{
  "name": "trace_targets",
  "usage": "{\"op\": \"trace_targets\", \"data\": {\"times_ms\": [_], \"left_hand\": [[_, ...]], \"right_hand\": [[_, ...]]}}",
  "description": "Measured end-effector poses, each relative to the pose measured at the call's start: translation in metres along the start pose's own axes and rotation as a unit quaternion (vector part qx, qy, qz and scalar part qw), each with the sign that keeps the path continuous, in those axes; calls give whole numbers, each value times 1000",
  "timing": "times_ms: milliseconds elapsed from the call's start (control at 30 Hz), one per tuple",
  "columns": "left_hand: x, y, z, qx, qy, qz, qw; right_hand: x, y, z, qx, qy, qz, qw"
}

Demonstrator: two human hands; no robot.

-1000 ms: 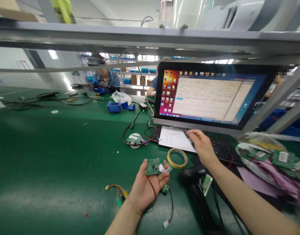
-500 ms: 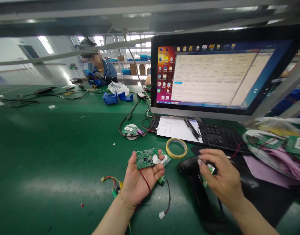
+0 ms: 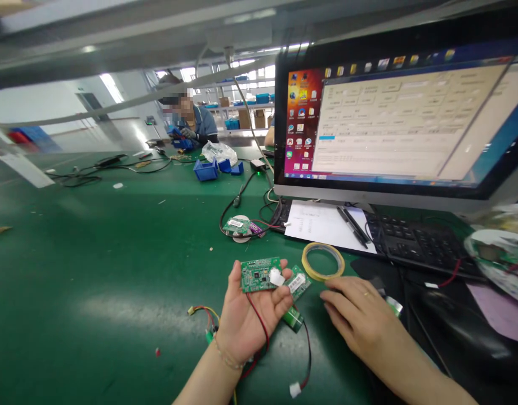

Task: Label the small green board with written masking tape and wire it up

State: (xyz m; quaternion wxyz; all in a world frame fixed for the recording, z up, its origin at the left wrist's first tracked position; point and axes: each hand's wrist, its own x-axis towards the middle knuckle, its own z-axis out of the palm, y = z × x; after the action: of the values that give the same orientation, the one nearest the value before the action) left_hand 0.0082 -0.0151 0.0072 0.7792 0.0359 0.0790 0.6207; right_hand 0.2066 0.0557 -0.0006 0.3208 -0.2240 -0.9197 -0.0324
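My left hand [image 3: 259, 315] is palm up, its fingers closed around the edges of a green circuit board [image 3: 255, 274]. The board carries a white tab and trails a red wire. Just beyond my fingertips lies another board with a barcode label [image 3: 299, 286]; below it is a green part [image 3: 293, 319]. A black-and-red lead ends in a white connector [image 3: 295, 389]. My right hand [image 3: 360, 315], palm down with fingers stretched leftward, hovers below the yellow tape roll [image 3: 341, 264]; nothing shows in it. Its underside is hidden.
A monitor [image 3: 389, 185] stands behind a keyboard [image 3: 423, 242], with paper [image 3: 318, 228] and pens [image 3: 354, 226] in front. Further left are a small board [image 3: 237, 225], cables and blue bins [image 3: 206, 170]. Across the bench a co-worker [image 3: 197, 121] handles a blue item.
My view has shifted, so the scene sits further right. My right hand has turned palm down and dropped lower; the black handheld scanner beside it is now hidden. My left hand keeps the circuit board.
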Motion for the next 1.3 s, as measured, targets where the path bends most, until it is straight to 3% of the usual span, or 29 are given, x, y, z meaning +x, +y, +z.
{"op": "trace_targets", "data": {"times_ms": [267,433,567,700,833,967,1100,1300], "left_hand": [[-1,4,0,1,15,14,1000],[0,4,0,0,8,11,1000],[-1,4,0,3,-1,10,1000],[-3,4,2,6,-6,9,1000],[-3,5,2,12,-17,16,1000],[-2,5,2,17,-16,20,1000],[-2,2,3,22,-8,8,1000],[-3,0,2,29,-2,2,1000]], "right_hand": [[48,7,27,-84,-237,48,967],[62,12,46,-62,-307,25,949],[70,10,44,-67,-333,22,940],[71,10,22,-104,-280,91,950],[53,21,-7,-141,-117,127,975],[25,28,-31,-46,-1,111,993],[1,24,-40,35,16,139,990],[-12,14,-32,95,-17,153,983]]}}
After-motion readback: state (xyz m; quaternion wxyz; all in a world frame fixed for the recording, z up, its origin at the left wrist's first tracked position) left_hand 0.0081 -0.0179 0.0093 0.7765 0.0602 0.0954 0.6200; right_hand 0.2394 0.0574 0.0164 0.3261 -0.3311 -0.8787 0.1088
